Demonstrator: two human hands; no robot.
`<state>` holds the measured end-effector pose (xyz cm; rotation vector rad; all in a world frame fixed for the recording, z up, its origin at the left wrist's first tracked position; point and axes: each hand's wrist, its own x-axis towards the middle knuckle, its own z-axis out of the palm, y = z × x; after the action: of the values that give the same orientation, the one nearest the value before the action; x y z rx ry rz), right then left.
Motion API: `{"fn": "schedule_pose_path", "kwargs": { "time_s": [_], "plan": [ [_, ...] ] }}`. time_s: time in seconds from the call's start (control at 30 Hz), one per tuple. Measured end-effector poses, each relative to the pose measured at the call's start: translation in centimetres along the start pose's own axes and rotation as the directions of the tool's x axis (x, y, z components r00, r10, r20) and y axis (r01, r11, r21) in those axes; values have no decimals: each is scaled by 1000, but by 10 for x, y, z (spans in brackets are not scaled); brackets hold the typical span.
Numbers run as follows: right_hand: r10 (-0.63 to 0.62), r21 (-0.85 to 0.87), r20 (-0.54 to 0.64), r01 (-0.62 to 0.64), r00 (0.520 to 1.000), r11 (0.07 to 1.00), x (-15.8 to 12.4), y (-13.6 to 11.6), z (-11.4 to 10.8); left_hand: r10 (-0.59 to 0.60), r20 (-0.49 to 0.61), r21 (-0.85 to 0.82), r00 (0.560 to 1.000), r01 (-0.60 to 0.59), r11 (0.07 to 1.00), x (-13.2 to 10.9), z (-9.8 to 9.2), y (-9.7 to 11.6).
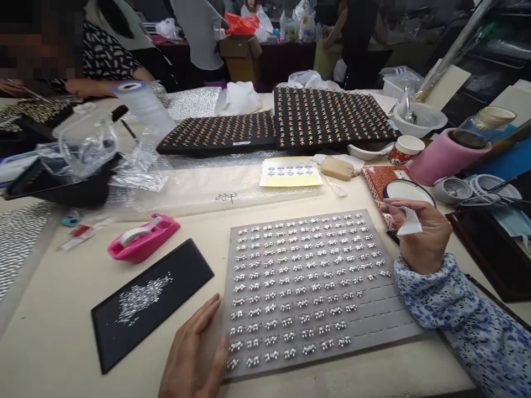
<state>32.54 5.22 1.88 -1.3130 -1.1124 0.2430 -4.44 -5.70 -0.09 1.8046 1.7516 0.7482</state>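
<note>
A grey foam board [398, 309] with slits lies in front of me, set with rows of small silvery rings with clear stones [296, 257]. Several slits at its lower right hold no ring. My left hand [193, 348] rests at the board's left edge, fingers stretched out, thumb by the lower left corner, holding nothing. Right of the board, my right hand [423, 235] is raised with its fingers pinched on a small white scrap [410, 222], paper or tissue; I cannot tell which. Behind those fingers stands a blue-rimmed white dish [409, 190].
Left lie a black tray [149, 298] with tiny clear stones and a pink tape dispenser [143, 240]. At the back stand black display boards [332, 116], a printed label sheet [290, 172] and a paper cup [405, 149]. A co-worker's arm [99, 87] is at the upper left.
</note>
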Motion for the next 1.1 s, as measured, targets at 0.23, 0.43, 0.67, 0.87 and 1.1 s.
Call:
{"fn": "schedule_pose_path", "kwargs": {
  "time_s": [0.23, 0.43, 0.67, 0.87, 1.1],
  "plan": [
    [103, 104, 121, -116, 987, 988, -3, -5, -6, 90, -54, 14, 994, -90, 996, 11, 12, 2],
    [306, 182, 452, -423, 838, 888, 4, -16, -20, 85, -76, -91, 994, -92, 992, 3, 16, 9],
    [403, 114, 518, -529, 754, 841, -1, -45, -20, 171, -4, -138, 985, -170, 976, 0, 14, 15],
    [374, 66, 436, -443, 819, 894, -21, -74, 6, 257, -76, -135, 964, -265, 955, 5, 0, 17],
    [372, 97, 573, -512, 730, 854, -43, -102, 39, 551, 19, -350, 834, -511, 785, 21, -16, 49]
  ]
}}
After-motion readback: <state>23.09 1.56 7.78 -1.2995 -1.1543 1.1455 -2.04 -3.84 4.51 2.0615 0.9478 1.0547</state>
